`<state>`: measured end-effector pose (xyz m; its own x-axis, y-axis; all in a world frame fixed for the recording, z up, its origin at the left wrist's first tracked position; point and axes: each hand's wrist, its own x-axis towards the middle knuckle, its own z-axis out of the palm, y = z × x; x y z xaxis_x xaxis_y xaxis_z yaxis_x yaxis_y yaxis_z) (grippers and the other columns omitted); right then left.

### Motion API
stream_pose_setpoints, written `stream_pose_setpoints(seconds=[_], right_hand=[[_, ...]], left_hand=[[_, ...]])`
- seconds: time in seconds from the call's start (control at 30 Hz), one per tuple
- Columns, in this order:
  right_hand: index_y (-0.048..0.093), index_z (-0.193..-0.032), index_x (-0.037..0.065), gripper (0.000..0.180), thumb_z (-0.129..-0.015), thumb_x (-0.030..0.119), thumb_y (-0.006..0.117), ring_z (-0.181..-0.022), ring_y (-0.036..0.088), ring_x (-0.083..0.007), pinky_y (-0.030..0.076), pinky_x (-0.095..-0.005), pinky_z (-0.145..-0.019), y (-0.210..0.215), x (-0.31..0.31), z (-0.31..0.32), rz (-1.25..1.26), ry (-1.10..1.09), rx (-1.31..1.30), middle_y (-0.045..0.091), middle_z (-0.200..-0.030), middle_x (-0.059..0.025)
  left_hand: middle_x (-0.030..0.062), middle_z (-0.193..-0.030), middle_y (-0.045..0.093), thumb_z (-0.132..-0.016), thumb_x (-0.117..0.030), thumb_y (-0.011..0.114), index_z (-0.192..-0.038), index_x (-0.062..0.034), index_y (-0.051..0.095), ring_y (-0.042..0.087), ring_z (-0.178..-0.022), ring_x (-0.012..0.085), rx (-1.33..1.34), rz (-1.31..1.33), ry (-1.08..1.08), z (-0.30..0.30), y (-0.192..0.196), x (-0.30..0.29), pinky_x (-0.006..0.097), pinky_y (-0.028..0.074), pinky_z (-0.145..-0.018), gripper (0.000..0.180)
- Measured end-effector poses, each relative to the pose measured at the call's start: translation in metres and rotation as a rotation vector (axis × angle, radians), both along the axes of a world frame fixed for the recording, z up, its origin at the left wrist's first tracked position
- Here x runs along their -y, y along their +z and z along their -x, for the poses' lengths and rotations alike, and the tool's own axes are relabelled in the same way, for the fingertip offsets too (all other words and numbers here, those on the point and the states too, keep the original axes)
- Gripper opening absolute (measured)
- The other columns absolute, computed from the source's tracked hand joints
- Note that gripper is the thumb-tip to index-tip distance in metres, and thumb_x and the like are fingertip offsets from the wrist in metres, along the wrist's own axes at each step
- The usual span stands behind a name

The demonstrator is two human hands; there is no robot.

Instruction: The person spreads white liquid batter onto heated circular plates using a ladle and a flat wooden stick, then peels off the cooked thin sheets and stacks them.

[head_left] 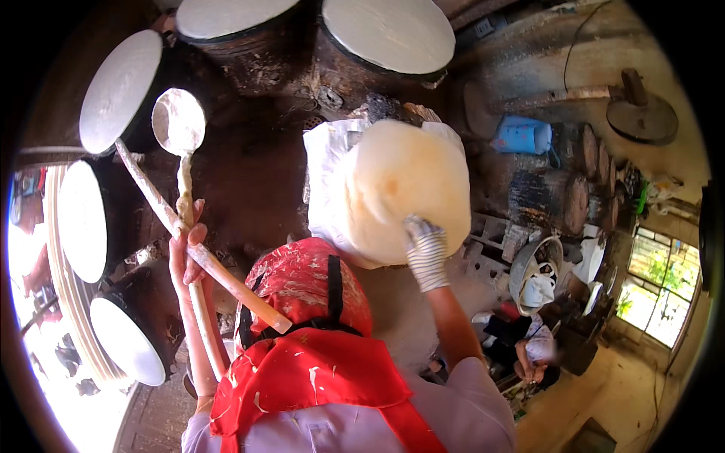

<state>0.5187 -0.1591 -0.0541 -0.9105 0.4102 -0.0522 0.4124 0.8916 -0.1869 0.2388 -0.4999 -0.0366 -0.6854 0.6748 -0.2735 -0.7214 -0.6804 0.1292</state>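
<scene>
My left hand [194,253] is closed round two long handles that cross each other. One belongs to a ladle [179,124] with a round bowl coated in white batter. The other is a thick wooden stick [238,285], smeared white over its upper part. My right hand [425,253], in a striped knit glove, lies with its fingers extended on the near right part of a large, thin, pale round sheet [377,189]. This sheet has a faint brown spot and lies over white cloth or sheeting [321,177]. What is beneath it is hidden.
Several dark drums with white round tops, such as the far drum [389,34], curve round the left and far sides. On the right are a blue plastic jug [521,136], logs [555,198], grey blocks [483,249] and a metal basin [529,283]. Another person [538,351] sits at lower right.
</scene>
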Motion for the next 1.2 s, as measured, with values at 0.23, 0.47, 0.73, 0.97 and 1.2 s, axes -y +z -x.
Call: stream_pose_setpoints(seconds=[0.23,0.47,0.73,0.97,1.2], right_hand=[[0.045,-0.129,0.014,0.061,-0.075,0.035,0.064,-0.120,0.041,-0.0309,0.033,-0.0457,-0.095,-0.117,0.050,-0.015,0.211,-0.167,0.283,0.042,-0.134,-0.0110],[0.036,-0.137,0.016,0.065,-0.080,0.040,0.057,-0.126,0.034,-0.0325,0.031,-0.0482,-0.096,-0.184,0.013,-0.051,0.048,-0.165,0.388,0.032,-0.142,-0.0119],[0.046,-0.122,-0.001,0.051,-0.080,0.022,0.064,-0.103,0.055,-0.0342,0.043,-0.0400,-0.090,-0.237,-0.217,0.078,0.404,-0.833,-0.489,0.056,-0.114,-0.0238],[0.057,-0.110,-0.003,0.053,-0.068,0.019,0.079,-0.092,0.059,-0.0225,0.048,-0.0338,-0.082,-0.338,-0.304,0.148,0.824,-1.121,-0.267,0.062,-0.108,-0.0102],[0.058,-0.113,0.008,0.044,-0.075,0.027,0.069,-0.089,0.058,-0.0192,0.047,-0.0290,-0.069,-0.234,-0.299,0.126,1.250,-1.156,-0.622,0.060,-0.106,-0.0040]], left_hand=[[0.0111,-0.092,0.051,-0.096,-0.015,0.039,-0.137,0.0069,0.014,0.044,-0.036,0.0054,0.018,-0.007,-0.094,0.011,0.001,-0.052,0.016,0.043,-0.034,0.053],[0.0097,-0.087,0.051,-0.097,-0.018,0.037,-0.136,0.0057,0.015,0.051,-0.037,0.0097,0.052,0.063,-0.075,0.015,0.005,-0.082,0.021,0.048,-0.038,0.051],[0.0102,-0.087,0.051,-0.095,-0.016,0.041,-0.139,0.0036,0.016,0.047,-0.037,0.0094,0.146,0.117,0.013,0.018,-0.013,-0.089,0.019,0.046,-0.035,0.054],[0.0061,-0.083,0.054,-0.098,-0.023,0.034,-0.136,0.0048,0.016,0.053,-0.040,0.0093,0.126,0.086,0.048,0.019,-0.034,-0.081,0.021,0.045,-0.035,0.050],[0.0060,-0.083,0.053,-0.098,-0.023,0.035,-0.138,0.0030,0.016,0.053,-0.040,0.0097,0.159,0.075,0.165,0.011,-0.025,-0.043,0.020,0.045,-0.035,0.051]])
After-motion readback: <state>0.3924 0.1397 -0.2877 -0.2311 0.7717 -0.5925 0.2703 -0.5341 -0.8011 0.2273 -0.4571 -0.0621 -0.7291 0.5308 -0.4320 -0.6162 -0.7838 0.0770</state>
